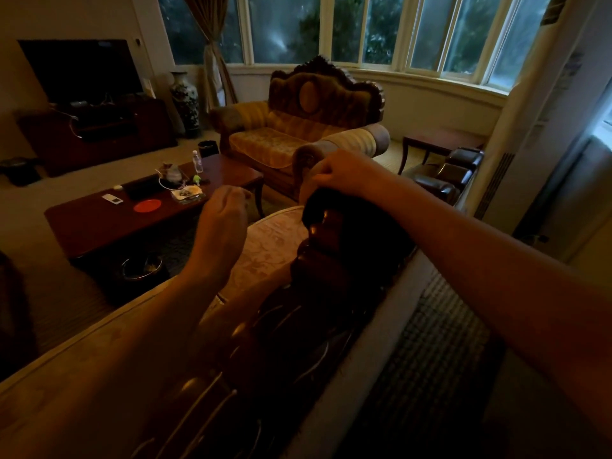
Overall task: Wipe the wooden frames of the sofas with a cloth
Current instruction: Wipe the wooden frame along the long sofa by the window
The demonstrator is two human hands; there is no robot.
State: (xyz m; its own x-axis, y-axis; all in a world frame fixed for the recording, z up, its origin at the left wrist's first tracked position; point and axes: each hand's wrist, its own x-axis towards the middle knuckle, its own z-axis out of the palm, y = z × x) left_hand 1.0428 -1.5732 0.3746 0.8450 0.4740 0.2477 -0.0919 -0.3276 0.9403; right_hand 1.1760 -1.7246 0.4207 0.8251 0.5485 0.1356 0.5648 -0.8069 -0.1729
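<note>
A dim room. Left of centre stands a dark wooden counter [99, 223], and on it a red disc [147, 205], a white remote [112, 199], a clear bottle [197, 161] and a black tablet [145, 188]. Under it sits a metal bowl [141, 267]. Against the far left wall, a dark TV [81, 69] above a low cabinet [99, 134]; beside that, a patterned vase [184, 97]. Tied curtain [212, 51] by the bay windows [364, 28]. At right, a small side table [440, 140] and a dark leather seat [447, 175].
</note>
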